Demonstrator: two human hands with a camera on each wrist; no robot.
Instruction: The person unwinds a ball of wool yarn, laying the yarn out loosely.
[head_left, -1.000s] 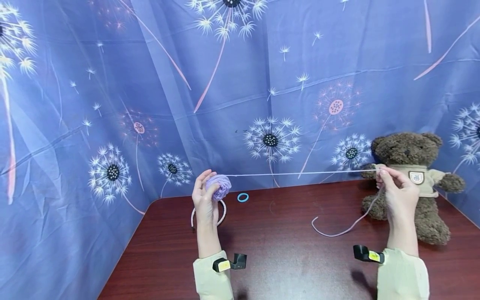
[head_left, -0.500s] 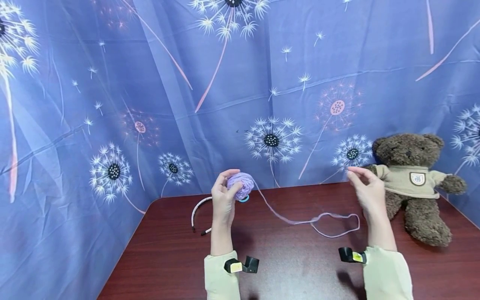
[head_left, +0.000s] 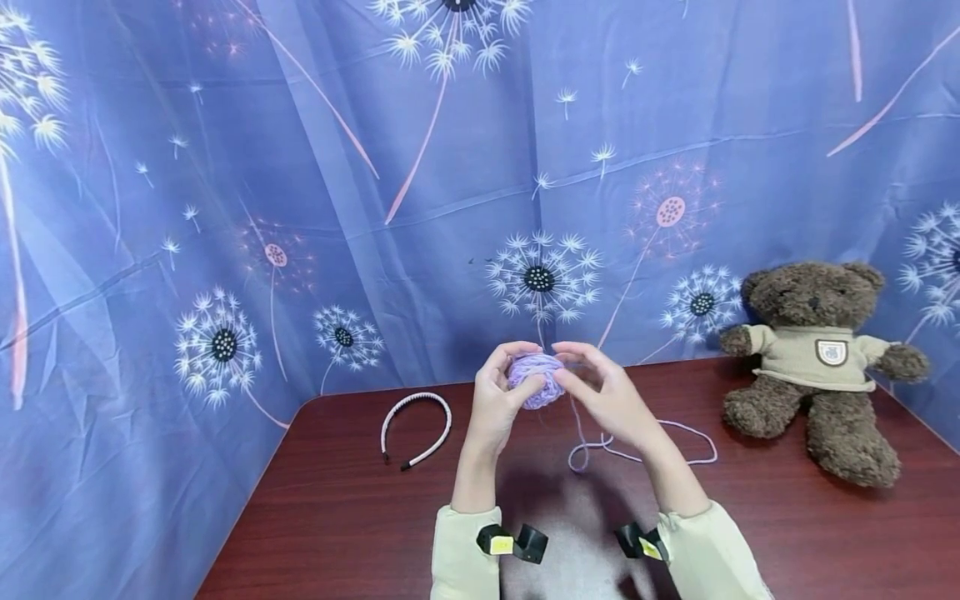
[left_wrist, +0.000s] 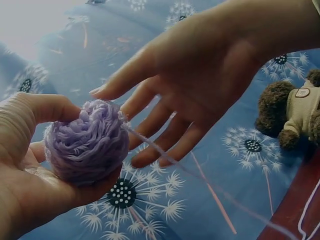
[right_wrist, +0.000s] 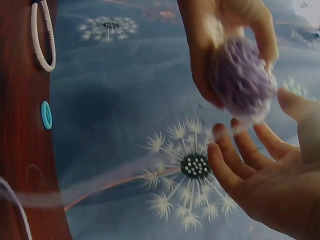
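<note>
My left hand (head_left: 497, 408) grips a ball of lilac yarn (head_left: 536, 381) above the table, thumb on its near side and fingers round it. In the left wrist view the yarn ball (left_wrist: 87, 142) sits in the palm, its wound strands loose and fluffy. My right hand (head_left: 611, 400) is right beside the ball, its fingers relaxed and spread. The right wrist view has the right hand's thumb (right_wrist: 295, 104) and fingers close at the ball's edge. A tail of yarn (left_wrist: 165, 156) runs from the ball down to the table, where it lies in loops, partly behind the right forearm.
A white headband (head_left: 448, 417) lies on the dark red table (head_left: 337, 500) left of the hands. A light blue ring (right_wrist: 46, 115) lies there too, hidden in the head view. At the back right sits a brown teddy bear (head_left: 813, 358). A blue dandelion-print curtain (head_left: 450, 250) hangs behind.
My left hand has moved right with the yarn ball. My right hand has come left to the ball, away from the yarn it had pulled taut, which now lies slack in loops.
</note>
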